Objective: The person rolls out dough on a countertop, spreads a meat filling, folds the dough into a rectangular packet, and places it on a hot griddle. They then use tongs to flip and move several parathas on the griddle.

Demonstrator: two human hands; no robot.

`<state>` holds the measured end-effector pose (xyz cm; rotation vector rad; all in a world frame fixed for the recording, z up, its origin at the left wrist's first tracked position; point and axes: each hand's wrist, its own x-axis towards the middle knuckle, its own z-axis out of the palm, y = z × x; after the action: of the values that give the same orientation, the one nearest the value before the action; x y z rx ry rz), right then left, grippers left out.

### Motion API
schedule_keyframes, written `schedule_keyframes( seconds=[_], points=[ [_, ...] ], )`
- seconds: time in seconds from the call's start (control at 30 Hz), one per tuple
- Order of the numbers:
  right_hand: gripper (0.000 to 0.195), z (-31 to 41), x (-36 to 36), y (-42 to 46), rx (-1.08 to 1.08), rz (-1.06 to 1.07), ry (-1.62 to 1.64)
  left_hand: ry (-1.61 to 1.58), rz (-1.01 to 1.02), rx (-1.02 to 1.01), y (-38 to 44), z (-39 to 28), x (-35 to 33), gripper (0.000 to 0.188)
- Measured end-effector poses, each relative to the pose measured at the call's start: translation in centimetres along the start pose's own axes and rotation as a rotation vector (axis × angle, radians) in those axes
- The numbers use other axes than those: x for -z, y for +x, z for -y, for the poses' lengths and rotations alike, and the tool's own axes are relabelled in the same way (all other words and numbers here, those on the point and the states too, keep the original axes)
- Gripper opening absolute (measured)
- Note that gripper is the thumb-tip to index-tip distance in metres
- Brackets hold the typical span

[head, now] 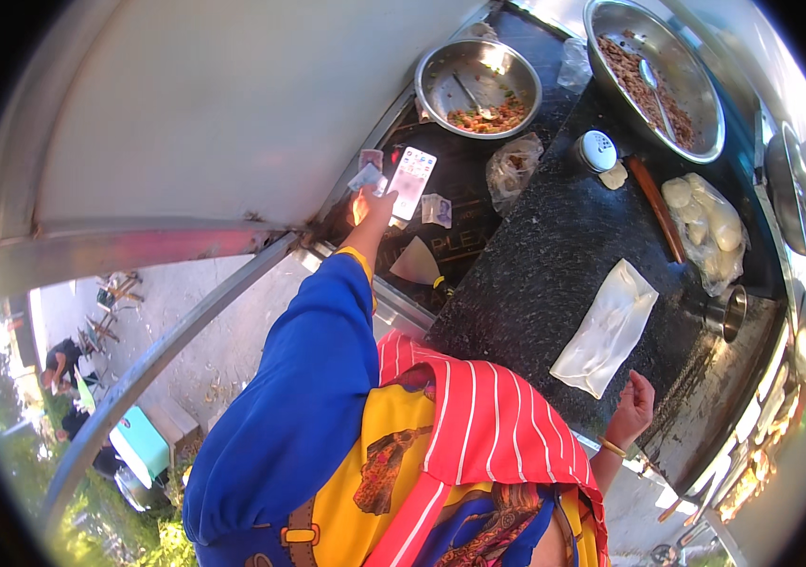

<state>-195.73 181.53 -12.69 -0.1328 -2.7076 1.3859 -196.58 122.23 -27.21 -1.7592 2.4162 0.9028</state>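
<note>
My left hand reaches to the far left part of the counter, at the left edge of a lit smartphone. Folded banknotes lie beside its fingertips; whether it grips the phone or a note cannot be told. Another banknote lies right of the phone, and a scraper with a wide blade lies below. My right hand hovers by the near edge of the black work surface, its fingers curled, with nothing visible in them. Just beyond it lies a flat folded dough sheet.
Steel bowls of vegetable filling and meat filling stand at the back. A shaker, a wooden rolling pin, bagged dough balls and a metal cup stand or lie right. A metal post runs along the left.
</note>
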Motion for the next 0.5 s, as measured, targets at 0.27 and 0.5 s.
schedule_keyframes(
  seconds=[0.27,0.5],
  points=[
    [0.019,2.9,-0.2,-2.8,-0.098,0.068,-0.047,0.289,-0.085,-0.138,2.1,-3.0,-2.1,0.07],
    [0.015,5.6,-2.1,-2.4,-0.03,0.155,-0.21,0.245,0.104,0.039,1.3,-3.6,-1.8,0.091]
  ],
)
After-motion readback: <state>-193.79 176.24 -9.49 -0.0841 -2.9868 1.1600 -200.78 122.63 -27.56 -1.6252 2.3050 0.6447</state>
